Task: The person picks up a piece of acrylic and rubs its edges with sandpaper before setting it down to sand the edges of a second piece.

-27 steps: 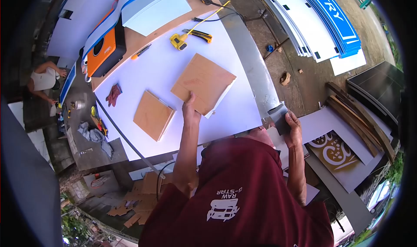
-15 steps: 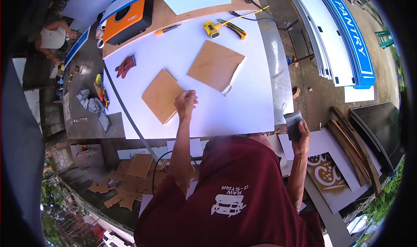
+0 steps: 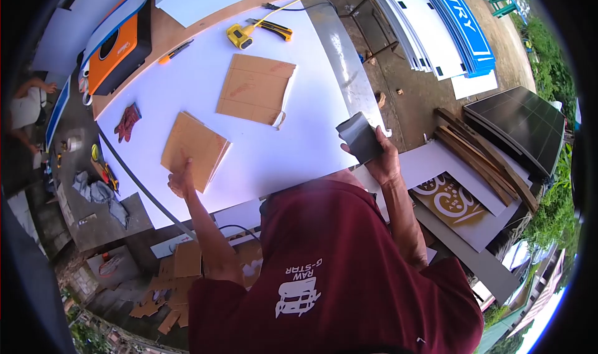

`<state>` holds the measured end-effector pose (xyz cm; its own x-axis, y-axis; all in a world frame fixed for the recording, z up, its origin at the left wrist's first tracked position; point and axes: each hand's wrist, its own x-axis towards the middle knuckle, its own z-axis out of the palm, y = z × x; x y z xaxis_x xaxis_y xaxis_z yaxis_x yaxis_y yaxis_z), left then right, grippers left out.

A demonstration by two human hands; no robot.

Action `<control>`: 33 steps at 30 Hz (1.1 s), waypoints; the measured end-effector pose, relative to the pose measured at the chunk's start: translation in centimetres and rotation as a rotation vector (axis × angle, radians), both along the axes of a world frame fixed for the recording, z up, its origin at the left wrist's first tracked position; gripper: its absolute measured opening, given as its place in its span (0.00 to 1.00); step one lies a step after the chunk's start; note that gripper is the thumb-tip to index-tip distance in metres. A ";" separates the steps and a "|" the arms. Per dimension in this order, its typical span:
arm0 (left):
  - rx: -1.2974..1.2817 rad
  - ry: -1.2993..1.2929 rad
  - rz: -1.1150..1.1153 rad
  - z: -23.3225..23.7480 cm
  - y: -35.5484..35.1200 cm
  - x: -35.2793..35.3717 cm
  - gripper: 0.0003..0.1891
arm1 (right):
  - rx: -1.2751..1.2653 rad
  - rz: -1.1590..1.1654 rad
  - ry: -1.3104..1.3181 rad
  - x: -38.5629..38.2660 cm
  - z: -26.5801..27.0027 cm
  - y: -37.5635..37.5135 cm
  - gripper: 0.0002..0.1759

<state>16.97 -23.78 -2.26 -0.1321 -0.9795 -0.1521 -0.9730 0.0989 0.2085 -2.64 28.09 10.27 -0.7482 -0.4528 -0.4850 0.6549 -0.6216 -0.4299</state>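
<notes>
My left hand (image 3: 181,181) is at the near edge of a folded or stacked piece of brown cardboard (image 3: 193,142), one digit lying on top and the others curled at the edge. That cardboard lies tilted on the white tabletop sheet (image 3: 280,157). A second square of brown cardboard (image 3: 255,89) rests farther back, its right edge torn. In my right hand (image 3: 385,161) is a dark grey, flat rectangular piece (image 3: 359,137), raised beside the table's right edge with the fingers wrapped round it.
On the table are a red glove (image 3: 128,122), a yellow tool (image 3: 239,36), a yellow-black utility knife (image 3: 271,29) and an orange-black box (image 3: 121,52). Blue-white sign panels (image 3: 458,27) stand at the right. Another person (image 3: 28,108) is at far left.
My left hand has moved from the cardboard's right side to its near edge. My right hand has raised the dark piece toward the table's edge. The view has turned right.
</notes>
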 end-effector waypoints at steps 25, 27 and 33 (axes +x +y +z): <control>0.386 1.168 0.442 -0.3 0.1 4.0 0.16 | 0.689 -0.010 0.236 -0.4 -8.9 -0.3 0.09; 0.303 1.310 0.363 -0.5 0.0 3.7 0.13 | 0.605 -0.043 0.127 -1.0 -9.9 0.5 0.09; 0.128 1.509 -0.198 8.4 3.0 0.0 0.12 | 0.446 -0.110 0.020 -1.7 -10.8 2.5 0.14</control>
<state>16.95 -20.75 6.16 -0.3595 -0.9193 0.1603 0.1749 0.1024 0.9793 -4.36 30.54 -0.54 -0.7911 -0.1205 -0.5997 0.5844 -0.4386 -0.6827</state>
